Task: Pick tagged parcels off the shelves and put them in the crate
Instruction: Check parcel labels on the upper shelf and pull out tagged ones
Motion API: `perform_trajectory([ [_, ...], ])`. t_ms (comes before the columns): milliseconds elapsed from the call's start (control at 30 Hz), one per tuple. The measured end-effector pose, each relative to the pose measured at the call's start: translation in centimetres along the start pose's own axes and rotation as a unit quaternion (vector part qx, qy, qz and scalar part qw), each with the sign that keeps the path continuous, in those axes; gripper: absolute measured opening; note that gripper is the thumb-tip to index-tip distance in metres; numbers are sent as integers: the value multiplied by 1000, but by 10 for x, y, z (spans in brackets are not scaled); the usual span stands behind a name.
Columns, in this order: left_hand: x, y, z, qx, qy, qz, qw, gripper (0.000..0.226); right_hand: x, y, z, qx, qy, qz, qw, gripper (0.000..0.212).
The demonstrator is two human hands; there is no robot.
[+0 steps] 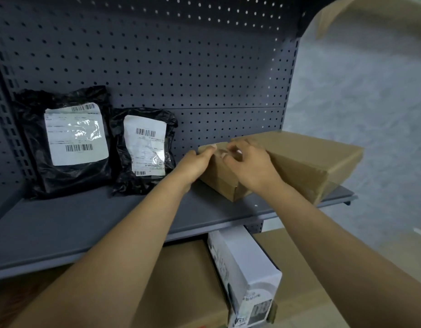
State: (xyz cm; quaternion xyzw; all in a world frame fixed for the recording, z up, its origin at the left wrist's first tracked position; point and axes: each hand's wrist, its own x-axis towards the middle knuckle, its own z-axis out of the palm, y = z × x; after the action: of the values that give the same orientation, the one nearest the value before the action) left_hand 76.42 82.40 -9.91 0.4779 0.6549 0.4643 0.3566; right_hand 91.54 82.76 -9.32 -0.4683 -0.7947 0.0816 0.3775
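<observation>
A small brown cardboard box point(225, 183) sits on the grey shelf point(86, 223), right of centre. My left hand point(195, 165) grips its left top edge, fingers curled over the corner. My right hand point(249, 165) lies on its top with fingers curled at the far edge. A bigger brown box point(309, 159) stands right behind it, touching. Two black plastic parcels with white barcode labels lean on the pegboard: a large one point(67, 140) at the left and a smaller one point(144, 147) beside it. No crate is in view.
Below the shelf a white carton point(245, 273) lies on big brown cardboard boxes point(299, 268). The grey pegboard back point(157, 55) rises behind the parcels. The shelf ends at the right point(346, 197), with a pale floor or wall beyond. Another cardboard piece point(346, 13) shows top right.
</observation>
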Motion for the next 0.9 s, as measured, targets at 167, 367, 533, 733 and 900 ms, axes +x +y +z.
perform_trajectory([
  [167,-7,-2,-15,-43,37,40,998,46,-8,2,0,93,10,-9,996,43],
  [367,-18,-7,-34,-137,183,133,964,37,-10,-12,24,292,69,93,949,94],
  [533,-21,-14,-49,-166,187,182,951,42,-3,-27,47,522,-22,195,830,80],
  [733,-11,-10,-72,-240,104,131,956,62,14,-34,59,554,5,119,824,61],
  [900,-4,-4,-89,-270,82,139,949,55,37,-52,71,563,17,96,821,77],
])
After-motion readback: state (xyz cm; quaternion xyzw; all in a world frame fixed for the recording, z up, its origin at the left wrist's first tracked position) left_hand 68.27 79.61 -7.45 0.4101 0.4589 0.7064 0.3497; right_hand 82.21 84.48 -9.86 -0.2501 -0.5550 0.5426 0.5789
